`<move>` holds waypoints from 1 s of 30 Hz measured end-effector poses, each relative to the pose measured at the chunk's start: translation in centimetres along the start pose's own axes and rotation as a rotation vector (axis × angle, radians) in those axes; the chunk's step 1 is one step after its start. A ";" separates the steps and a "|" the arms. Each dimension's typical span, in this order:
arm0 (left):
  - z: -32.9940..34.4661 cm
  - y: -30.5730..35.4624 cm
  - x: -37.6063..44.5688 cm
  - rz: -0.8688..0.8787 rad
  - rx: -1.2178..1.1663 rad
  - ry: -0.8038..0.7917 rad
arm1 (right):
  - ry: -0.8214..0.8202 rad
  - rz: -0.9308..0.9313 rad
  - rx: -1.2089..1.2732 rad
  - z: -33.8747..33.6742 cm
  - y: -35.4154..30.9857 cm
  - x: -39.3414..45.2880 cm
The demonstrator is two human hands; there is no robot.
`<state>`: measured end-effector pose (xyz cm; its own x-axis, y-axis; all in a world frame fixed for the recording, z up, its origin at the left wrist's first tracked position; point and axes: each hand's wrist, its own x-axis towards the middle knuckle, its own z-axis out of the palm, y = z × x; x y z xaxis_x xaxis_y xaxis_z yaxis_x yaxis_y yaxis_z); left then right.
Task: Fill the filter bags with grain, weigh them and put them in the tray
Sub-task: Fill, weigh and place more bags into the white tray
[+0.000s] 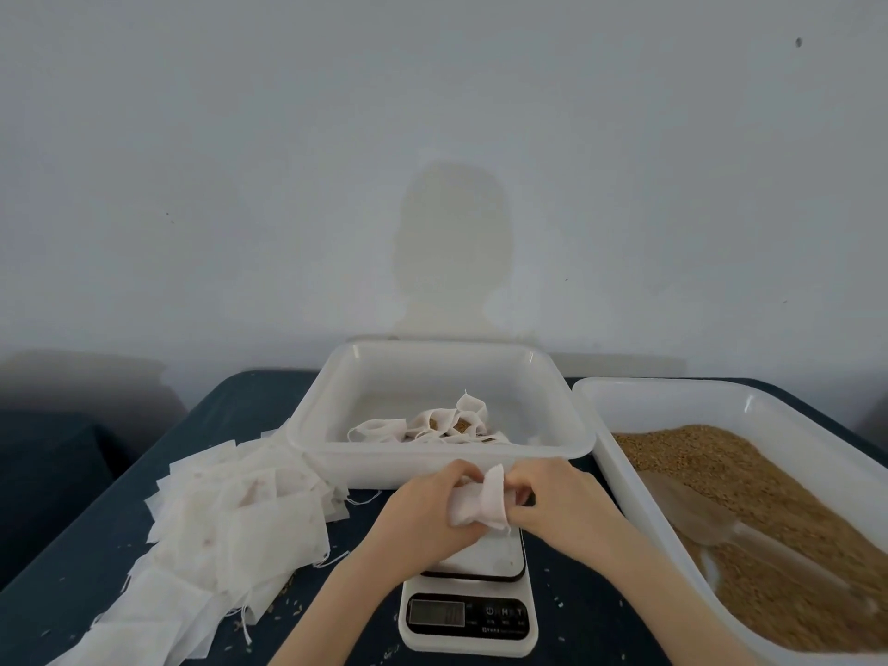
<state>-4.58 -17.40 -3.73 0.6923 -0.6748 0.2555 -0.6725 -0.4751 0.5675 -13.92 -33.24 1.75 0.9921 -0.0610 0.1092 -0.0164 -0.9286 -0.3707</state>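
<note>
Both hands hold one white filter bag (480, 504) just above the platform of the white kitchen scale (468, 612). My left hand (427, 507) grips the bag's left side and my right hand (552, 497) pinches its top right edge. Behind the hands stands a white tray (336, 425) with several filled bags (432, 425) lying in it. A second white tray (620, 468) at the right holds brown grain (749, 478) and a clear scoop (721, 526). Whether the held bag rests on the scale is hidden by my hands.
A heap of empty white filter bags (230, 516) spreads over the dark tabletop (72, 598) at the left. Loose grains are scattered around the scale. A pale wall rises right behind the trays.
</note>
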 end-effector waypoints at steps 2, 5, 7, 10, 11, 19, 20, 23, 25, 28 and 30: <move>-0.1 0.0 0.2 -0.019 -0.010 0.000 | -0.004 -0.018 0.128 -0.3 0.1 -0.3; -0.3 0.2 0.5 -0.020 -0.087 -0.011 | 0.017 -0.041 0.261 -1.2 0.7 -0.8; -0.2 0.5 0.6 -0.026 -0.145 -0.012 | 0.061 -0.047 0.326 -2.4 1.3 -1.3; 0.0 1.0 0.9 -0.012 -0.195 -0.011 | 0.162 -0.007 0.365 -5.0 3.2 -2.4; 0.1 1.2 1.1 -0.002 -0.206 -0.019 | 0.200 0.029 0.353 -5.8 4.3 -2.7; 2.1 3.5 3.7 0.096 -0.133 -0.047 | -0.045 0.524 -0.409 -7.1 18.6 -6.9; 2.4 3.8 4.1 0.097 -0.122 -0.049 | -0.121 0.538 -0.414 -6.9 19.6 -7.5; 3.2 5.1 5.2 0.096 -0.103 -0.062 | -0.231 0.538 -0.363 -6.7 20.8 -8.7; 3.8 5.8 5.5 0.108 -0.095 -0.074 | -0.229 0.527 -0.353 -6.6 21.2 -9.0; 4.7 6.5 5.6 0.116 -0.087 -0.110 | -0.295 0.532 -0.318 -6.6 21.9 -8.9; 5.0 6.6 5.7 0.116 -0.093 -0.121 | -0.310 0.541 -0.302 -6.8 22.4 -8.7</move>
<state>-6.38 -27.16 -2.44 0.5710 -0.7879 0.2307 -0.7153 -0.3395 0.6109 -23.80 -56.01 -1.19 0.8238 -0.4786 -0.3038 -0.5080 -0.8611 -0.0209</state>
